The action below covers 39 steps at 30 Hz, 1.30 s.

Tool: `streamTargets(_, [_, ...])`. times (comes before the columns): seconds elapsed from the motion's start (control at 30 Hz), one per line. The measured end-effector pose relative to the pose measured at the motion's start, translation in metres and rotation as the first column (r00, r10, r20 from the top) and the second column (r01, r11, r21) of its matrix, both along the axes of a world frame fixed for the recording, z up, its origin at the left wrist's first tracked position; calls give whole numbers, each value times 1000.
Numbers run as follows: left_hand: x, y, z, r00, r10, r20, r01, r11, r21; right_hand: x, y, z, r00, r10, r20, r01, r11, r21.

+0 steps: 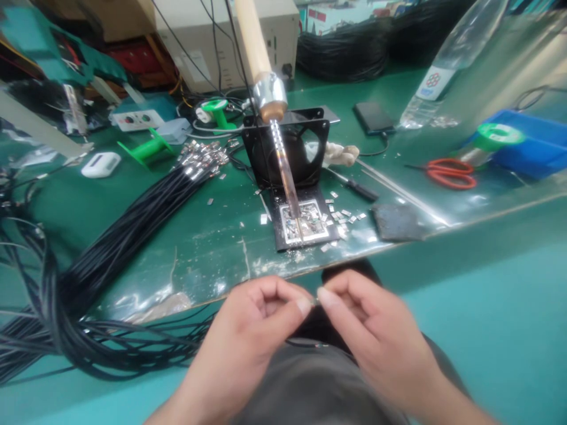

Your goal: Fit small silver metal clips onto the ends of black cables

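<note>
1. The fingers (303,306) of the left hand (261,330) and those of the right hand (367,336) are pinched together tip to tip, clamped on a small metal piece (315,301) between them.
2. The piece is held just off the middle of the surface's (212,248) near edge, above the person's lap.
3. A thin black wire (305,343) runs under both hands; whether it joins the piece I cannot tell.
4. Just beyond the near edge lies a black tray (283,233) of small metal bits, with the tip of a wooden-handled soldering iron (283,171) resting in it.
5. A bundle of black cables (133,230) runs from the left edge toward the middle.
6. Red-handled scissors (449,174) lie toward the right edge.
</note>
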<state>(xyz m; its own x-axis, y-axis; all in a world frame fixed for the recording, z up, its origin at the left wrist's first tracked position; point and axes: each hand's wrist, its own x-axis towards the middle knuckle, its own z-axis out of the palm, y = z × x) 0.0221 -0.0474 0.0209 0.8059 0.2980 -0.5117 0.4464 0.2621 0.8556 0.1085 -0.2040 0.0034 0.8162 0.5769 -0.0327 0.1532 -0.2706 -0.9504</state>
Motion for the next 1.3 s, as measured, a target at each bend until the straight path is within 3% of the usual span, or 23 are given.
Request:
streamTargets(0.43, [4, 1, -2, 998, 15, 68, -12, 999, -39, 2, -3, 0, 999, 35, -18, -35, 999, -33])
streamTargets(0.6, [11, 2, 0, 995, 69, 65, -66, 997, -48, 4, -15, -8, 998, 58, -36, -55, 996, 74])
streamTargets(0.7, [14, 3, 0, 994, 89, 67, -87, 995, -39, 8, -19, -4, 996, 69, 50, -74, 990, 119])
streamTargets(0.87, [18, 6, 0, 989, 105, 102, -107, 994, 18, 12, -13, 4, 961, -47, 271, 17, 994, 110])
streamTargets(1.3, [28, 9, -1, 968, 86, 236, -141, 965, 223, 21, 7, 5, 878, -93, 470, -3, 980, 200])
